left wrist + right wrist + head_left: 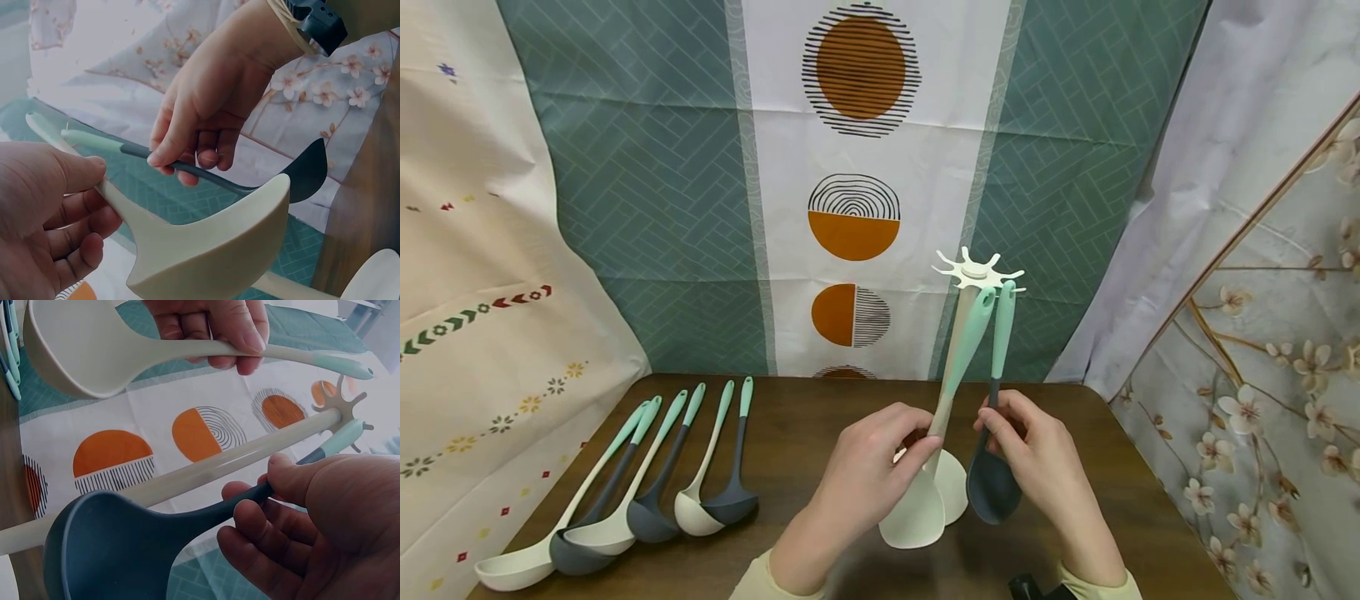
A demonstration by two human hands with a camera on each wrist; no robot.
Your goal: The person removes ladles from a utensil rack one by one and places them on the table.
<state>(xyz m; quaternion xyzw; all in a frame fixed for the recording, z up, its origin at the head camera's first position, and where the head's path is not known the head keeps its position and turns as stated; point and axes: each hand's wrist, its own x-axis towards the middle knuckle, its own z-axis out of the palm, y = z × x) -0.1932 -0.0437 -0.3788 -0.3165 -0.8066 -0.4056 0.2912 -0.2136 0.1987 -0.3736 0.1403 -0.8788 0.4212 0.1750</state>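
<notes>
My left hand (872, 458) pinches the neck of a cream ladle (913, 512), its bowl hanging down and its mint handle pointing up. With thumb and fingers my right hand (1037, 454) grips the neck of a dark grey ladle (994, 492), also with its mint handle up. Behind both ladles stands a cream utensil stand (976, 271), topped by a ring of hooks. The handle ends are close to those hooks; whether either touches one, I cannot tell. In the right wrist view, the stand's pole (231, 465) runs between the two ladles.
Several more cream and grey ladles (737, 500) with mint handles lie side by side at the left of the brown table (805, 433). A patterned cloth (865, 317) hangs behind the table, with a floral one (1247, 417) at the right.
</notes>
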